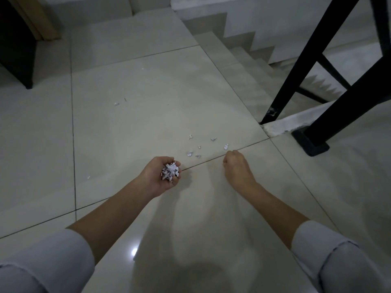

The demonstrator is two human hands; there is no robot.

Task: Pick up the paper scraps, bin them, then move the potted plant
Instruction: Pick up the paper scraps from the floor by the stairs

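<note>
Crumpling white paper scraps (small, shredded)

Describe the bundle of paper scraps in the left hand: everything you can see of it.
The bundle of paper scraps is a loose, spiky clump of small torn white pieces with dark print marks. It sits in the cupped palm of the left hand, whose fingers curl around it from below and the sides, with the top exposed. It is held just above the pale tiled floor, apart from the scattered scraps lying nearby.

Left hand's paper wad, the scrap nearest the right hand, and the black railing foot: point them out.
paper wad point(170, 171), head view, middle of the bundle.
nearest scrap point(226, 147), head view, its centre.
railing foot point(311, 144), head view, top face.
</note>
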